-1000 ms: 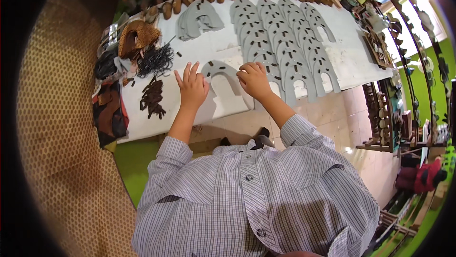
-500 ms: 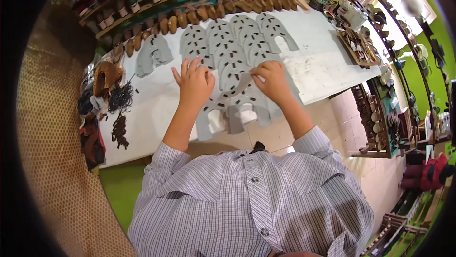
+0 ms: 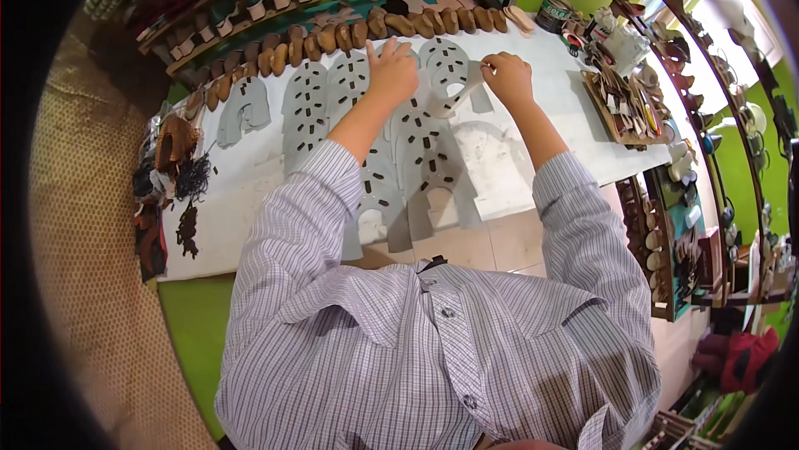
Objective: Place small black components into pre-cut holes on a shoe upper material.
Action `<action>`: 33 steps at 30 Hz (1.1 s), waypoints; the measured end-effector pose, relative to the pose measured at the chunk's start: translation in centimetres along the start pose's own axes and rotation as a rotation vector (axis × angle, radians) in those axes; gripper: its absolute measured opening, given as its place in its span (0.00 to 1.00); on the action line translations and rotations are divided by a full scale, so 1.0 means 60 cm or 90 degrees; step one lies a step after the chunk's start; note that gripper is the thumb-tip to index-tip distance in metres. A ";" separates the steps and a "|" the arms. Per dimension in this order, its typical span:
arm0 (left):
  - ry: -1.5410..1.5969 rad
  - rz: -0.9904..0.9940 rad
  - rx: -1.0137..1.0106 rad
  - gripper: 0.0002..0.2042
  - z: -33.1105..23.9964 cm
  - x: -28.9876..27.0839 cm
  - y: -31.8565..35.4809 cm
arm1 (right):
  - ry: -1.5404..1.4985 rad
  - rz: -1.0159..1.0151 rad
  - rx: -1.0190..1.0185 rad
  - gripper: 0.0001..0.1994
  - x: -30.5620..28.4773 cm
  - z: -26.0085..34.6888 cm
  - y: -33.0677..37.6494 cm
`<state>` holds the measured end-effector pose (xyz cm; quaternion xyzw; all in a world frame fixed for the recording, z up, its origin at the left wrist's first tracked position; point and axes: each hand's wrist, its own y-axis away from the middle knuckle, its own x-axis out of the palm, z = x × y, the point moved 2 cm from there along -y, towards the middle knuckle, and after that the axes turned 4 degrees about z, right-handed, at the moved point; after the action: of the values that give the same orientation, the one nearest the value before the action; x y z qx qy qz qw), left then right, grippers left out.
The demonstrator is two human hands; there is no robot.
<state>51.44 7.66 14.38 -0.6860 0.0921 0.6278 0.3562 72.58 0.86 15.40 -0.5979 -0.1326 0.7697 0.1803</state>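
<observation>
Overlapping grey U-shaped shoe-upper pieces (image 3: pixel 426 169), dotted with small dark strips (image 3: pixel 429 142), lie in columns across the white table (image 3: pixel 241 238). My left hand (image 3: pixel 394 75) rests over the far part of the middle columns, fingers spread, hiding some pieces beneath it. To its right, my right hand (image 3: pixel 509 79) pinches the edge of a grey upper piece (image 3: pixel 470 88) between thumb and fingers. That piece is partly raised, and its outline is blurred. Another column of grey uppers (image 3: pixel 304 109) lies to the left of my left forearm.
Brown shoe lasts (image 3: pixel 358 34) line the table's back. A tool tray (image 3: pixel 617 104) and a can (image 3: pixel 553 13) stand at the right. At the left are a separate grey piece (image 3: pixel 244 113), a black tangle of strips (image 3: pixel 193 178) and a dark strip pile (image 3: pixel 187 229).
Both hands have moved farther out over the table, the left one also to the right. My left fingers have opened from a pinch, and the near right pieces have shifted away.
</observation>
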 end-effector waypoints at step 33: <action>0.188 0.154 0.005 0.19 -0.143 0.209 0.110 | 0.052 0.356 -0.095 0.23 0.160 -0.127 0.154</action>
<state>56.95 1.69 -0.07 -0.7530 0.2278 0.5582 0.2637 76.75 -3.38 1.22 -0.6533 -0.0114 0.7530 -0.0779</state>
